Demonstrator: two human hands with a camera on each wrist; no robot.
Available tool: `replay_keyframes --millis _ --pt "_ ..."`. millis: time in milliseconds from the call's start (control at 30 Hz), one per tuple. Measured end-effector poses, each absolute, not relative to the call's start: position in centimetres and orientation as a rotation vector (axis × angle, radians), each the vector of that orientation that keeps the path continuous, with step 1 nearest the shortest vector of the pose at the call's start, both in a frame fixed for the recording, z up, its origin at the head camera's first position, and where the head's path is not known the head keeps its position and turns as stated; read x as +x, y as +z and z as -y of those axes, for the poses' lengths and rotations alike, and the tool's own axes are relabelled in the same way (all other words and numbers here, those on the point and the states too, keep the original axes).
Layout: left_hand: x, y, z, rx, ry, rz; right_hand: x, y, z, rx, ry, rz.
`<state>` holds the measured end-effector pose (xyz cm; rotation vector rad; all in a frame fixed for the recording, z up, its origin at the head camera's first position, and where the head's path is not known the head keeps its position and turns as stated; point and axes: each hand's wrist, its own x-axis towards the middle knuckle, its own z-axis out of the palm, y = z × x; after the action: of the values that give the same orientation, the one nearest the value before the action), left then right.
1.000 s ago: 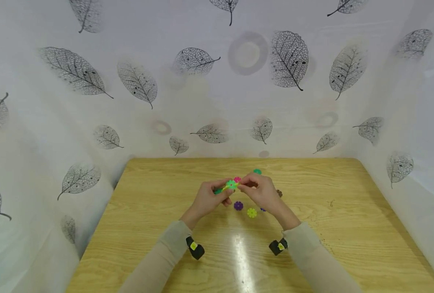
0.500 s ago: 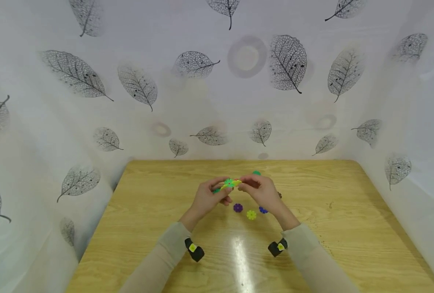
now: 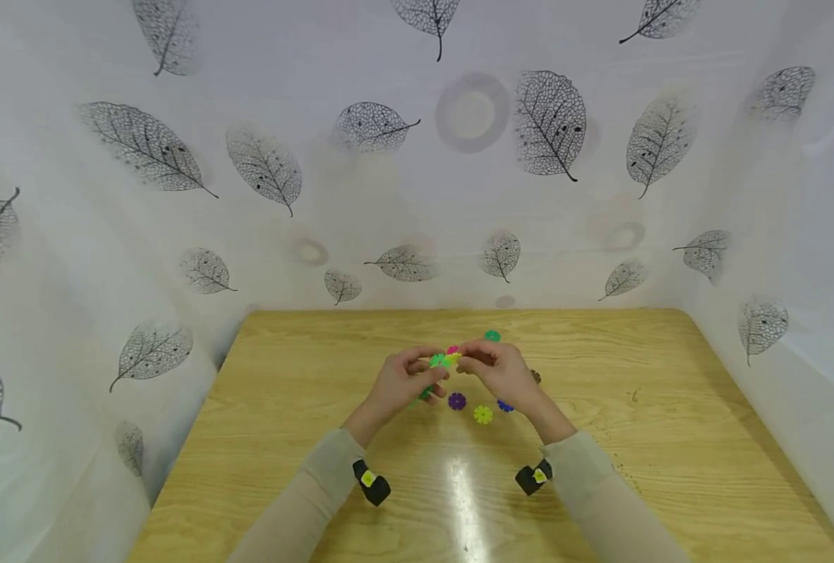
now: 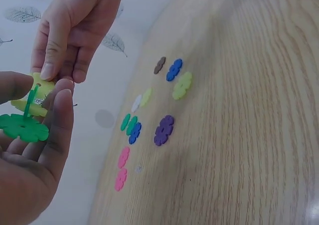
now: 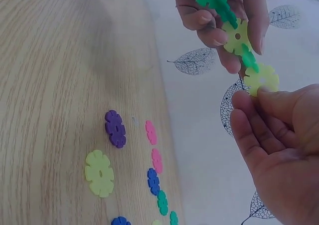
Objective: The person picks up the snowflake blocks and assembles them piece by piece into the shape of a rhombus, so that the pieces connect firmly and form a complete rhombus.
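Note:
A short chain of interlocking flower-shaped plastic discs, green and yellow by turns, is held up between both hands above the table. My left hand [image 3: 406, 379] pinches the chain near an edge-on green disc [image 5: 249, 59], its fingers behind the yellow disc [image 5: 238, 37] in the middle. A flat green disc [image 4: 24, 127] ends the chain by the left palm. At the other end, my right hand [image 3: 505, 377] pinches a yellow disc [image 5: 262, 78] between thumb and fingers; it is slotted against the edge-on green one.
Loose discs lie on the wooden table [image 3: 304, 469]: purple [image 3: 457, 401], yellow [image 3: 483, 414], blue [image 4: 174, 70], brown [image 4: 159, 65], pink [image 4: 123, 157], and green [image 3: 492, 335], among others. A leaf-patterned white curtain [image 3: 361, 203] stands around the table's back and sides.
The chain has turned in my left hand, its green end swinging down toward the lower fingers. My right hand keeps its pinch at the yellow end and stays almost in place.

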<state>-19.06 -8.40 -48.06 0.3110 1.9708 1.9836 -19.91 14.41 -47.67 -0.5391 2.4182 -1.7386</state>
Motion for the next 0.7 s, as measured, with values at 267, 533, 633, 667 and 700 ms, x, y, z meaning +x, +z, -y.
replay_keyframes --millis 267,533,633,667,700 --pt "-18.99 -48.13 8.34 0.309 1.952 -2.005 -19.94 -47.75 -14.42 -0.592 -1.691 -2.419" --pt "-18.90 -48.08 8.26 0.343 1.941 -2.025 -19.84 -47.67 -14.09 -0.573 -1.682 -2.434" --pt "-18.89 -48.07 8.22 0.360 1.947 -2.017 -19.83 -47.73 -13.95 -0.562 -1.680 -2.442" --pt "-18.89 -48.06 8.22 0.363 1.954 -2.011 -19.80 -47.71 -13.92 -0.560 -1.683 -2.442" --pt "-18.89 -48.07 8.23 0.361 1.962 -2.002 -19.78 -47.69 -13.91 -0.562 -1.686 -2.444"
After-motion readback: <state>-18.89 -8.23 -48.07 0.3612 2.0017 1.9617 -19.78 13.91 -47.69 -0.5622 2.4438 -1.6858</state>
